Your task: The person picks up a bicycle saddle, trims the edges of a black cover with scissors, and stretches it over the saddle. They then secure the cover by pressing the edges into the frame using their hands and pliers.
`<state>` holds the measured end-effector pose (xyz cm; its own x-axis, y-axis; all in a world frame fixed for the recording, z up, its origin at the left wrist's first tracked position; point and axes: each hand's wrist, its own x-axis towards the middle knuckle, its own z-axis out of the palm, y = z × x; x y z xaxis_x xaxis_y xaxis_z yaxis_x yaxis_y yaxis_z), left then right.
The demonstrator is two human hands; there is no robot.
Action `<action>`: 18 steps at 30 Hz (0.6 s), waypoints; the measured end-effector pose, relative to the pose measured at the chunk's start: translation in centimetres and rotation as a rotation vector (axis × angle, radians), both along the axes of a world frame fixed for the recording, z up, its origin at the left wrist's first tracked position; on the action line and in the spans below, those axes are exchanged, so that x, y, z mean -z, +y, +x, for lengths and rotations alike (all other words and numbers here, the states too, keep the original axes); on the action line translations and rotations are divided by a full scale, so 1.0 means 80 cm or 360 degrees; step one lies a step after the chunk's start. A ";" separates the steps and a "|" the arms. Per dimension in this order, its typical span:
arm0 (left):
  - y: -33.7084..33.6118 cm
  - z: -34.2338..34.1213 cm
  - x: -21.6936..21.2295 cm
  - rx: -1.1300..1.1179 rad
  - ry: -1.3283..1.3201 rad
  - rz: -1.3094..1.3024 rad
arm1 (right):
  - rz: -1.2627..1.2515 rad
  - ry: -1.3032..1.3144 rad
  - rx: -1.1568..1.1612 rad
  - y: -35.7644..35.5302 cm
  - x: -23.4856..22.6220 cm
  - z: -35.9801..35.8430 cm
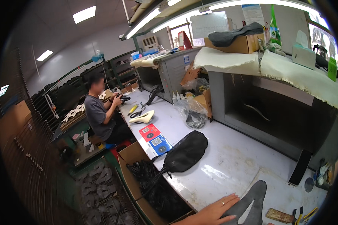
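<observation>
A grey pad [258, 194] with a long slot lies on the table [233, 155], toward its front edge. The left hand [216, 209] rests on the pad's left side, its fingers stretched out and unclenched, a ring on one. The right hand is out of view, so its fingers cannot be told. Just right of the pad lie a brown block [280, 216] and yellow-handled tools [309, 215]. A phone [300, 167] is by the back edge, beside a grey cabinet [218, 93]. Farther along the front edge come a black pouch [187, 151], a blue card [159, 144], a red card [149, 132] and a cream saddle [143, 117]. Below that edge stands a carton [128, 153] of black things. At the table's far end, a co-worker [99, 112] holds a black object [125, 98].
</observation>
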<state>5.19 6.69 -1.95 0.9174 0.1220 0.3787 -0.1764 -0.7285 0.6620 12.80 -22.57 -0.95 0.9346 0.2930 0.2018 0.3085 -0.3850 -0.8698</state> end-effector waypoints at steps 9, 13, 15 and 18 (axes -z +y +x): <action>-0.012 0.004 -0.002 -0.0135 0.0114 -0.0118 | 0.0086 -0.0180 -0.0048 -0.003 -0.009 0.003; -0.008 0.010 -0.004 -0.0069 0.0122 -0.0054 | 0.0079 -0.0302 0.0126 -0.018 -0.015 0.003; 0.001 0.004 0.014 -0.0092 0.0131 0.0079 | 0.0156 -0.0169 0.0256 -0.025 -0.010 0.002; -0.003 -0.004 -0.002 -0.0106 0.0243 -0.0001 | 0.0606 0.0103 0.0354 -0.067 -0.016 0.012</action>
